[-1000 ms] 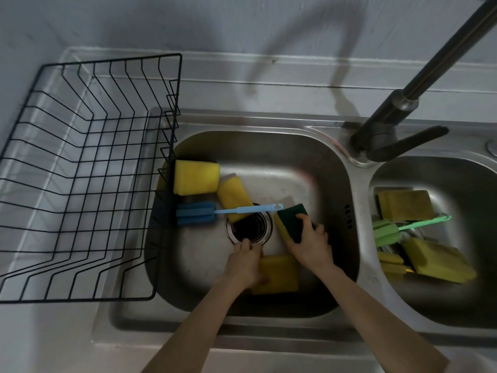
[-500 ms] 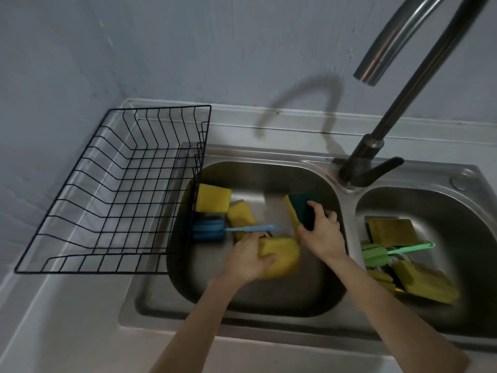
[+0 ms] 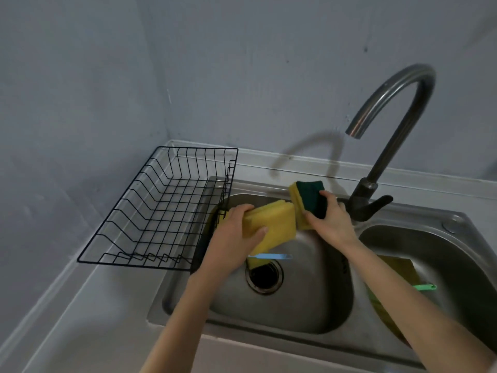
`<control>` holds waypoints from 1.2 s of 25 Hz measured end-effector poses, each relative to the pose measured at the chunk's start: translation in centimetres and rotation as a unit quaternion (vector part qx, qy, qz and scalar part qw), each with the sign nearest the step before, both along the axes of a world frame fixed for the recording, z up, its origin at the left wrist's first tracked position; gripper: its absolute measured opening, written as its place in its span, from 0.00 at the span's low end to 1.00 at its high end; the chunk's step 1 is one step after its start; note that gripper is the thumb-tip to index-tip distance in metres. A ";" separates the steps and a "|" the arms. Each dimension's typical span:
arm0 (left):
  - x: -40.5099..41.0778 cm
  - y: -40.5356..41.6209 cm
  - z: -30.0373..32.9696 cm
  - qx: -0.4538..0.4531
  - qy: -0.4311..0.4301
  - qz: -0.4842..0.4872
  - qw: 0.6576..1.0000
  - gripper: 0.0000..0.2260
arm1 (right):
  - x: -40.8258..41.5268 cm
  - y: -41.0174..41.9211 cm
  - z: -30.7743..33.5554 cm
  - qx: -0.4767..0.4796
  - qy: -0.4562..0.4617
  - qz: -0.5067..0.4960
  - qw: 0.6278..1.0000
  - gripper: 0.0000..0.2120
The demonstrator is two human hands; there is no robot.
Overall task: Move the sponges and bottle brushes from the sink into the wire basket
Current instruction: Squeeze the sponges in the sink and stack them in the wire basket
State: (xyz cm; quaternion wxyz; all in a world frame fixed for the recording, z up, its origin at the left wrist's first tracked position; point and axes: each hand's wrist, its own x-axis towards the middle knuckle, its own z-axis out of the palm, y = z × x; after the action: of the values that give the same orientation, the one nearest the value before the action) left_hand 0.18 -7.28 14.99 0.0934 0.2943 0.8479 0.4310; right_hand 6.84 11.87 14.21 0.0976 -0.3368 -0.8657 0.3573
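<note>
My left hand (image 3: 236, 235) grips a plain yellow sponge (image 3: 274, 224) above the left sink basin (image 3: 309, 297). Beside it, my right hand (image 3: 330, 222) holds a yellow sponge with a dark green scouring side (image 3: 309, 196), raised over the basin's back rim. Both sponges hang just right of the black wire basket (image 3: 161, 211), which holds nothing. Below my left hand a blue bottle brush handle (image 3: 271, 256) lies across the basin near the drain (image 3: 265, 275); its head is hidden. In the right basin (image 3: 435, 254) I see a dull yellow sponge (image 3: 398, 267) and a green brush handle (image 3: 425, 286).
A tall dark curved faucet (image 3: 382, 146) stands between the basins, its lever (image 3: 376, 203) close to my right hand. The basket sits on the pale counter (image 3: 88, 305) in the corner of grey walls. My right forearm covers part of the right basin.
Both hands have lifted their sponges out of the left basin and moved them up and leftward, toward the basket. The camera has tilted up, showing more wall and faucet.
</note>
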 end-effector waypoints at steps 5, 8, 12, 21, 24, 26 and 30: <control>-1.5 -3.3 0.6 0.010 0.011 0.044 0.999 0.24 | -2.3 -2.4 2.2 0.021 0.028 0.049 0.998 0.31; -2.5 -5.7 0.7 0.017 0.014 0.081 0.997 0.24 | -4.3 -3.9 3.1 0.022 0.047 0.068 0.996 0.31; -4.8 -8.4 0.8 0.016 0.015 0.129 0.991 0.23 | -8.0 -5.9 3.7 0.018 0.069 0.106 0.992 0.31; -11.4 -12.0 -1.2 -0.018 0.016 0.172 0.985 0.21 | -18.3 -9.0 3.5 0.044 0.023 0.257 0.965 0.32; -13.1 -12.0 -2.4 -0.058 0.027 0.170 0.983 0.21 | -21.5 -9.4 2.6 0.039 -0.016 0.296 0.954 0.33; -14.4 -11.5 -3.1 -0.078 0.033 0.172 0.981 0.21 | -23.3 -9.5 2.0 0.038 -0.043 0.313 0.948 0.32; -17.1 -10.3 -4.5 -0.114 0.028 0.145 0.982 0.22 | -26.4 -9.4 0.6 0.060 -0.065 0.337 0.937 0.32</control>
State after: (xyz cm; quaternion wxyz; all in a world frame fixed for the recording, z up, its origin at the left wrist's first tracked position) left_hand -16.91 -17.61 10.52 0.0395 0.1676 0.9274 0.3322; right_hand -19.61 2.52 14.79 -0.0646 -0.0411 -0.9527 0.2940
